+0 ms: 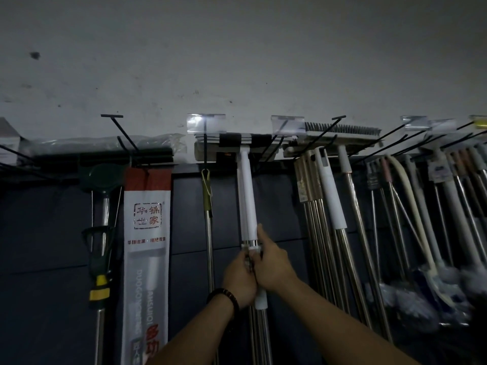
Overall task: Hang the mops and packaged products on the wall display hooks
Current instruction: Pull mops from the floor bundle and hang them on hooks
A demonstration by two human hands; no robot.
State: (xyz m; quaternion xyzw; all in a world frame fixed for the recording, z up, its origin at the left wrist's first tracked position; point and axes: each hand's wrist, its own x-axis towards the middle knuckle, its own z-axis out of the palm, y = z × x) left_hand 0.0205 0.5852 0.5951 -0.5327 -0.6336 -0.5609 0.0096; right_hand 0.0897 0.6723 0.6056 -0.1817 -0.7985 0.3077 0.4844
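A white-handled mop (247, 201) hangs head-up in the middle of the wall display, its flat black-and-white head (232, 143) up at the black hooks (205, 138). Both hands grip its shaft where the white sleeve meets the metal pole. My left hand (238, 279), with a bead bracelet on its wrist, holds the lower part. Just above and to the right, my right hand (272, 264) is wrapped around the shaft, its thumb up on the white sleeve. A tall white and red packaged product (146, 259) hangs to the left.
A green and yellow mop (101, 233) hangs at far left, under a bagged dark mop head (105, 148). A thin metal pole (209, 233) hangs right beside the white mop. To the right hang several gold and silver mops (329, 206), a brush head (342, 133) and dusters (421, 285).
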